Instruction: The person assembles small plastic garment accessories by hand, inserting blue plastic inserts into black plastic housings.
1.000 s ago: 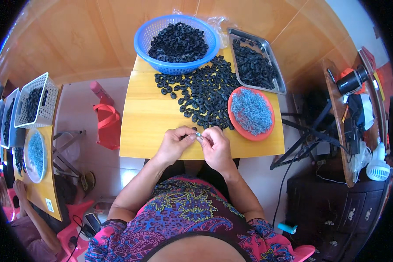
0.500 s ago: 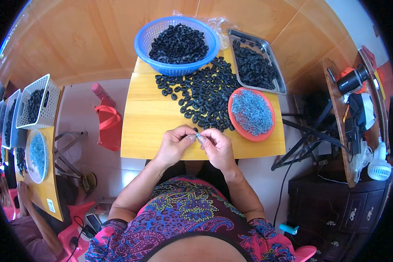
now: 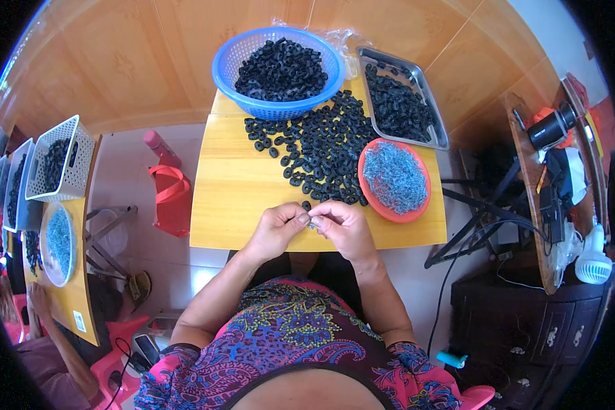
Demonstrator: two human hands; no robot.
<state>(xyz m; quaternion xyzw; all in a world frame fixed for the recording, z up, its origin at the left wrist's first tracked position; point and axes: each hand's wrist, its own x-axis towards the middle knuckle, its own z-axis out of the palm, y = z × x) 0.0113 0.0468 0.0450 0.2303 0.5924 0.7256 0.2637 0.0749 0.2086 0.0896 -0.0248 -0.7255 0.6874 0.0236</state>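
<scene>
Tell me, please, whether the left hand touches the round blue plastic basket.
Apart: the head view shows yellow tabletop and black ring-shaped pieces between left hand and basket.

no legible text, small white label (image 3: 79, 321) on side table (image 3: 72, 294), unreadable

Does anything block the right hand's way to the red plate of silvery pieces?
Nothing visible does: only bare tabletop shows between the right hand and the red plate's near rim. The loose black pieces lie farther forward, left of it.
</scene>
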